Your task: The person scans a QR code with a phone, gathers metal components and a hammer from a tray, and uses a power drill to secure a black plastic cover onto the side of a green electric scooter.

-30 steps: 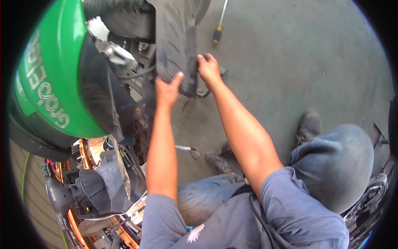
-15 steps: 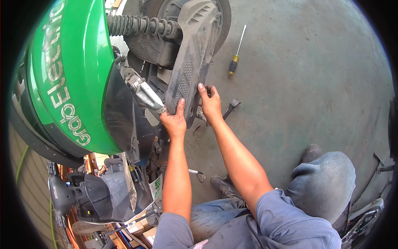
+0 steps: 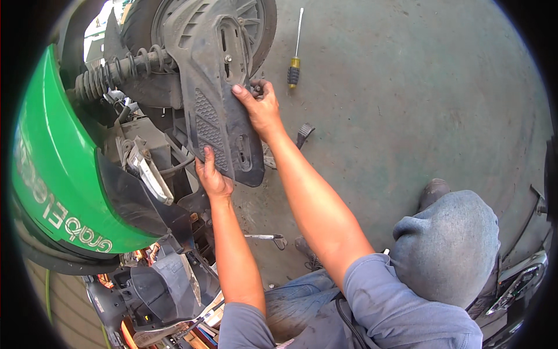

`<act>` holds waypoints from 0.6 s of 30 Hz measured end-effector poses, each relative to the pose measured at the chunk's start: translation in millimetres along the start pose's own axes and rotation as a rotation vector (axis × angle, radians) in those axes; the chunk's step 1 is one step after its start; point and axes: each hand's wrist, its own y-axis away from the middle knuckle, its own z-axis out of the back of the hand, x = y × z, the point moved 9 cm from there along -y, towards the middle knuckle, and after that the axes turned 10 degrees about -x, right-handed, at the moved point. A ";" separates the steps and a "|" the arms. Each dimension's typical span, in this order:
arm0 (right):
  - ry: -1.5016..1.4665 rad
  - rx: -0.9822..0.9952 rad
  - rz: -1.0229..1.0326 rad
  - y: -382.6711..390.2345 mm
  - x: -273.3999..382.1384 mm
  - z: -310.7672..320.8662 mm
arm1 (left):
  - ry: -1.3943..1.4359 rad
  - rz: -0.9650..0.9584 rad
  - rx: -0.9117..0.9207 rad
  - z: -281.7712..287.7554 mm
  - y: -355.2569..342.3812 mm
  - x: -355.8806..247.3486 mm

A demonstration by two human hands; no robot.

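Note:
A long, dusty dark-grey plastic cover with a honeycomb texture and two slotted recesses is held in front of the scooter's rear wheel. My left hand grips its lower left edge, thumb on the face and the other fingers hidden behind. On the right edge, my right hand is closed with its thumb on the face and fingers curled round the rim. A bolt head shows in the upper slot. To the left are the shock absorber spring and a silver footrest.
The scooter's green body panel stands at the left. A yellow-and-black-handled screwdriver and a dark brush-like tool lie on the floor. A metal-handled tool lies near my foot. Dark scooter parts are at the lower left.
The cover has turned so its slotted right side faces up more. My right hand has moved up along its edge. The whole view has shifted, with the scooter further left.

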 end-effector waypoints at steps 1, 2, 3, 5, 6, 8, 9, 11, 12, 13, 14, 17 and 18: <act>0.006 -0.031 0.016 2.5 0.7 -0.5 | -0.033 -0.043 -0.042 1.3 2.2 -3.7; 0.007 -0.057 0.034 6.0 2.7 -3.9 | -0.109 -0.103 -0.082 7.6 0.8 -9.6; 0.053 -0.109 0.063 11.2 4.1 -3.5 | -0.187 -0.163 -0.123 15.5 0.2 -16.8; 0.020 -0.178 0.054 15.7 4.9 -4.9 | -0.315 -0.254 -0.176 15.0 3.1 -26.1; 0.007 -0.215 0.050 15.9 3.5 -3.9 | -0.368 -0.288 -0.193 8.3 5.1 -34.8; -0.013 -0.208 0.066 14.7 0.8 -6.6 | -0.455 -0.373 -0.216 2.8 8.1 -45.2; -0.033 -0.188 0.074 11.0 -0.4 -11.3 | -0.489 -0.424 -0.220 0.7 8.5 -49.0; -0.056 -0.162 0.081 -3.9 5.6 -16.8 | -0.545 -0.479 -0.186 -13.6 0.9 -52.2; -0.056 -0.145 0.066 -9.7 12.0 -20.5 | -0.577 -0.482 -0.161 -20.0 -3.4 -56.2; -0.056 -0.130 0.051 -9.8 17.5 -21.7 | -0.609 -0.484 -0.134 -22.5 -4.9 -57.9; -0.037 -0.157 0.052 -8.6 17.9 -20.5 | -0.571 -0.467 -0.130 -20.8 -8.1 -56.7; 0.007 -0.205 0.063 1.1 20.2 -14.2 | -0.506 -0.415 -0.090 -17.3 -13.7 -52.1; 0.018 -0.227 0.085 3.4 22.3 -13.6 | -0.498 -0.410 -0.110 -14.7 -13.6 -53.8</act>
